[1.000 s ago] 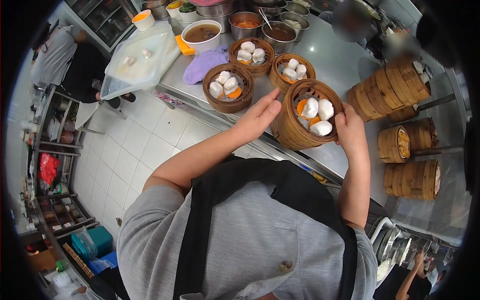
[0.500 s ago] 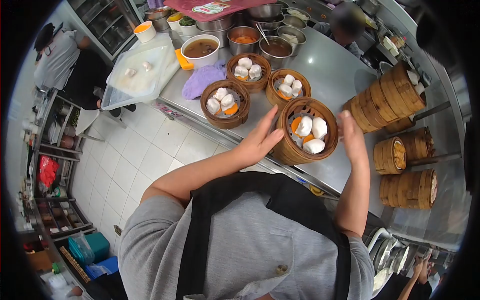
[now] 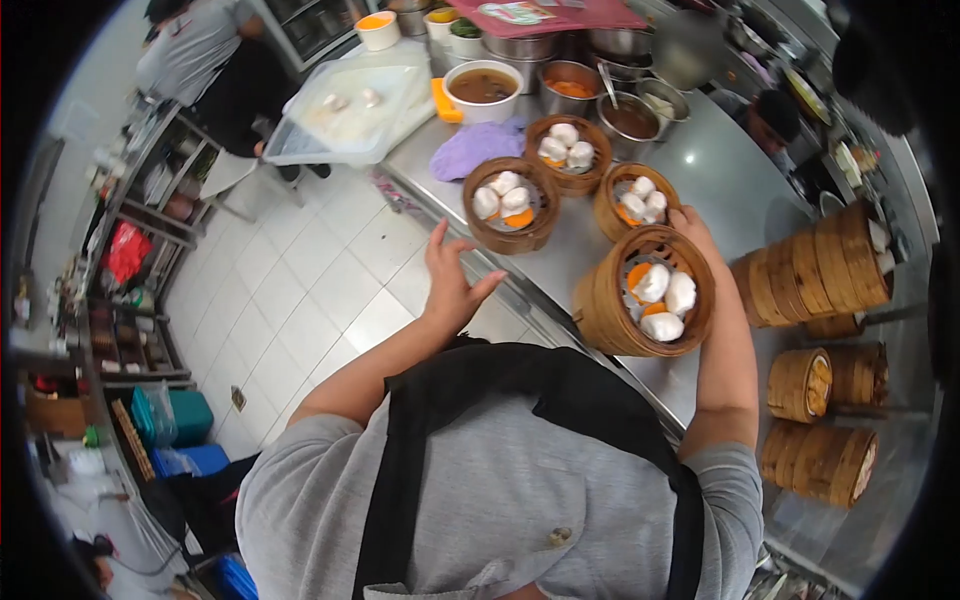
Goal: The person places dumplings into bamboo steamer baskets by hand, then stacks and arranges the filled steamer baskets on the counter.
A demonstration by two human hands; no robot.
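Observation:
A stack of bamboo steamers (image 3: pixel 600 300) stands near the counter edge, its top one holding white dumplings (image 3: pixel 680 292) with orange slices. Beyond it, my right hand (image 3: pixel 698 236) grips the right rim of another bamboo steamer (image 3: pixel 604 212) with similar dumplings; that hand's thumb is hidden. My left hand (image 3: pixel 452 285) is open, fingers spread, in the air just in front of the left bamboo steamer (image 3: pixel 530 238) and apart from it. A further bamboo steamer (image 3: pixel 596 142) of dumplings sits behind these.
Tall steamer stacks (image 3: pixel 810 270) stand at the right. Behind are a white soup tub (image 3: pixel 482 92), a sauce pot (image 3: pixel 630 122) and a purple cloth (image 3: pixel 475 150). A plastic tray (image 3: pixel 330 150) overhangs the counter at left. Other people are beyond the counter and at the far left.
Both hands have left the sides of the front stack. My left hand has moved left toward the left steamer; my right has reached forward to the steamer behind. The view has shifted.

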